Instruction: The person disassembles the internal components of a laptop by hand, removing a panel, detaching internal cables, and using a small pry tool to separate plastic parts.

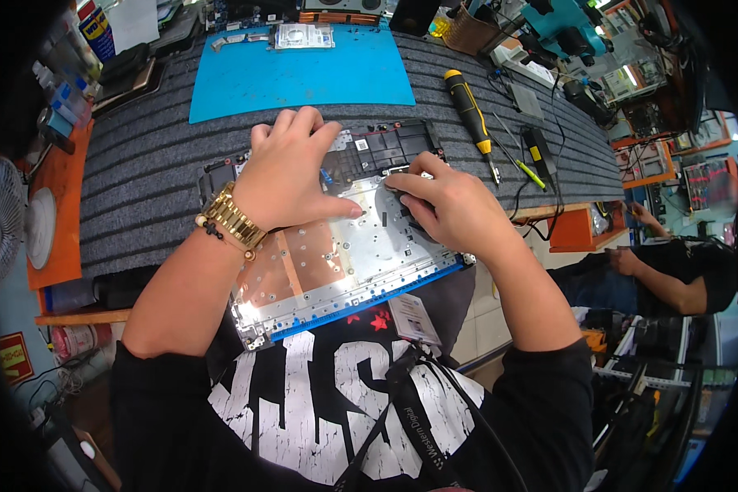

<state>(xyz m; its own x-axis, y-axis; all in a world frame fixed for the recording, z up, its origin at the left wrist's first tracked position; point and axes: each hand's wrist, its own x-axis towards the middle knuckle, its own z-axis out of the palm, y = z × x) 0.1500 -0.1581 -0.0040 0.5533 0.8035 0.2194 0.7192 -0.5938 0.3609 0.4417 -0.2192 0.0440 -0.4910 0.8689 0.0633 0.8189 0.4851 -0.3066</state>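
Note:
A laptop chassis, bare silver metal with a copper-coloured area and black plastic along its far side, lies tilted across the table's near edge and my lap. My left hand grips it, fingers reaching past the far edge and thumb pressing on the metal. My right hand bends over the right part of the chassis. Its fingers are drawn together at the surface near a small dark round part, and what they pinch is too small to make out. Blue film or trim runs along the near edge.
A blue mat with small metal parts lies on the grey ribbed table cover. To the right are a yellow-black screwdriver, a thin green-tipped tool and cables. Another person sits at far right. A fan stands left.

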